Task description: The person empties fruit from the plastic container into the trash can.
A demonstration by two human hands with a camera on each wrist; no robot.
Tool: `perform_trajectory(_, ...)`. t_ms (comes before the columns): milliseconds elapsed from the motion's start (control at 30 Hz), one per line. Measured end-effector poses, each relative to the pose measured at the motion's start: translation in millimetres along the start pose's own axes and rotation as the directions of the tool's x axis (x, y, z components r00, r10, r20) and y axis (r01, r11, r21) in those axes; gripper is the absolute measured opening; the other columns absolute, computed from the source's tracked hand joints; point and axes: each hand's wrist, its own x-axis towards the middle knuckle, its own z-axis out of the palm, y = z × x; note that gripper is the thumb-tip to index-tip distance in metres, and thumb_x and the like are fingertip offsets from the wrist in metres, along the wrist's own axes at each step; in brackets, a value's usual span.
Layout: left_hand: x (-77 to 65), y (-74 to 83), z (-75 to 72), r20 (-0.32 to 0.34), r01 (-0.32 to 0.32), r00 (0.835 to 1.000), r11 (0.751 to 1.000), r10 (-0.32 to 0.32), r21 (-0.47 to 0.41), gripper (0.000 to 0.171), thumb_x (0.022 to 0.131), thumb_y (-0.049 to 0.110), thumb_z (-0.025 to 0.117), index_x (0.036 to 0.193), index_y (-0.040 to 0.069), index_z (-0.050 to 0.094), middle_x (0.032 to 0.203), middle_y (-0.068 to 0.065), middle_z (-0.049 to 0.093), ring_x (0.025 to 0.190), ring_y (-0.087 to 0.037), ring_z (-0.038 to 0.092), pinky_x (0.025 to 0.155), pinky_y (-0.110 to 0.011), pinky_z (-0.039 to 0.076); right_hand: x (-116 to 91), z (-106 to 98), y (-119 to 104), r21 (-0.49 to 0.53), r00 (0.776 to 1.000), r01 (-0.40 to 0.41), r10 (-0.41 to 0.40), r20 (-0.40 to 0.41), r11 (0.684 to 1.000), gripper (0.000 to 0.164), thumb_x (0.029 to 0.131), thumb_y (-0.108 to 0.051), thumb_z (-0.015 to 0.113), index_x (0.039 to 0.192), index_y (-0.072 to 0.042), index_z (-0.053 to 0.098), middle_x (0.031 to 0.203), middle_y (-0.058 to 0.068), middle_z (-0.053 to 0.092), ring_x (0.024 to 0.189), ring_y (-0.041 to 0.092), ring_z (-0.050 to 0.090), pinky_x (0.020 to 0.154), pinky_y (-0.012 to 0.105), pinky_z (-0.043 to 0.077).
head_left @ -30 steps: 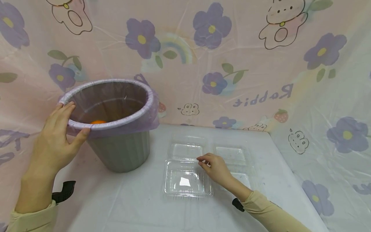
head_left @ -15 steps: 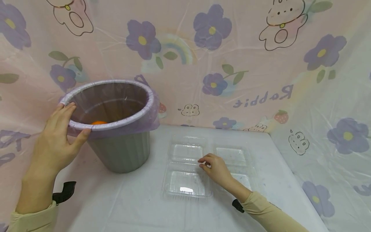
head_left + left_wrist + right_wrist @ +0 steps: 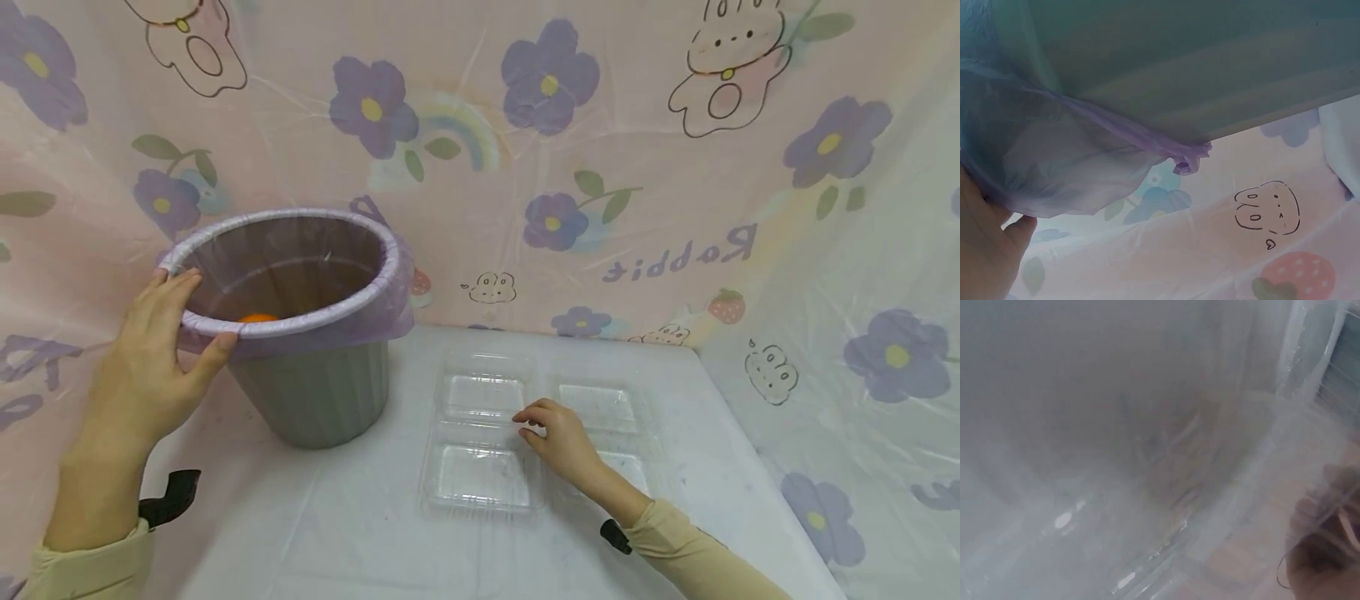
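A grey trash can (image 3: 311, 396) with a purple plastic liner (image 3: 375, 321) folded over its rim stands at the left. My left hand (image 3: 146, 367) grips the near-left rim, fingers over the top and thumb outside; the left wrist view shows the liner (image 3: 1085, 150) bulging beside that hand. On the right, my right hand (image 3: 564, 437) pinches the edge of a clear plastic clamshell container (image 3: 480, 483) lying open, near the fold between its halves. In the right wrist view, clear plastic (image 3: 1104, 487) fills most of the picture, and the fingers (image 3: 1316, 562) show at lower right.
Another clear plastic container (image 3: 596, 400) lies open behind and beside my right hand, partly hidden by it. Inside the can sits a round orange thing (image 3: 258, 318). A white-covered table (image 3: 352, 517) carries everything, with a flower-printed curtain (image 3: 465, 200) behind and alongside.
The front half of the container by my right hand has tipped slightly, its bright reflection sliding toward the near edge and vanishing. Both hands stay nearly in place.
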Motion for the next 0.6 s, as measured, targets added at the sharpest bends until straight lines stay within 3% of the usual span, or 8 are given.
perform_trajectory(167,1.1,0.6,6.2,-0.042,-0.013,0.999,1.0,0.014,0.018,0.081,0.101,0.058,0.056,0.153,-0.003,0.044,0.16,-0.021,0.043,0.154,-0.043,0.027,0.129,-0.051,0.016,-1,-3,0,0.018,1.0,0.005,-0.004,-0.027,1.0,0.02,0.083,0.005,0.082,0.102,-0.003,0.079,0.102,0.006,0.073,0.091,0.029,0.071,0.079,0.048,0.061)
perform_trajectory(333,3.2,7.2,11.2,-0.135,-0.034,0.99,0.996,0.044,0.077,0.089,0.099,0.068,0.049,0.155,0.0,0.043,0.163,-0.016,0.041,0.154,-0.041,0.028,0.126,-0.061,0.018,4,-16,-2,-0.018,0.996,0.038,-0.039,-0.076,0.999,0.021,0.086,-0.001,0.082,0.106,-0.004,0.078,0.104,0.007,0.074,0.092,0.027,0.07,0.079,0.046,0.061)
perform_trajectory(433,6.8,17.2,12.2,-0.172,-0.051,0.982,0.99,0.073,0.129,0.092,0.099,0.071,0.044,0.155,-0.001,0.043,0.163,-0.016,0.041,0.154,-0.042,0.029,0.124,-0.065,0.02,9,-30,-5,-0.051,0.994,0.037,-0.042,-0.1,0.998,0.024,0.089,-0.007,0.08,0.113,-0.004,0.077,0.111,0.009,0.074,0.098,0.029,0.071,0.081,0.048,0.06)
perform_trajectory(600,15.5,44.7,20.9,-0.217,-0.07,0.971,0.984,0.106,0.165,0.091,0.1,0.072,0.039,0.151,-0.003,0.049,0.162,-0.017,0.042,0.152,-0.043,0.032,0.123,-0.065,0.022,19,-59,-10,-0.094,0.989,0.012,-0.026,-0.142,0.996,0.035,0.096,-0.014,0.073,0.129,-0.002,0.071,0.132,0.016,0.069,0.122,0.04,0.064,0.099,0.059,0.053)
